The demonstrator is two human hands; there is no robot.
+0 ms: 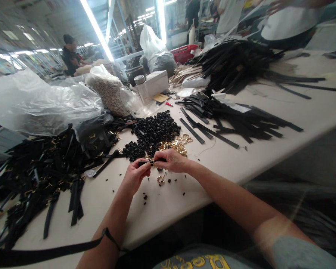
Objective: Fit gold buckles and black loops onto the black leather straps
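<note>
Over the near part of the table, my left hand (pixel 134 172) and my right hand (pixel 173 160) meet fingertip to fingertip. Both are closed on a short black strap (pixel 142 163), one end pinched in each; what sits between the fingertips is too small to make out. Just beyond them lies a heap of small black loops (pixel 156 129). Gold square buckles (pixel 182 140) are piled at its right edge, partly hidden by my right hand. A couple of loose gold buckles (pixel 160 180) and several tiny black pieces (pixel 145 197) lie below my hands.
Black straps with gold buckles (pixel 39 168) form a big heap at left, beside clear plastic bags (pixel 58 101). Loose black straps (pixel 235 119) spread to the right, with a larger bundle (pixel 235 61) behind. A glass bottle (pixel 142 89) stands near a white box (pixel 158 81). Other people work farther back.
</note>
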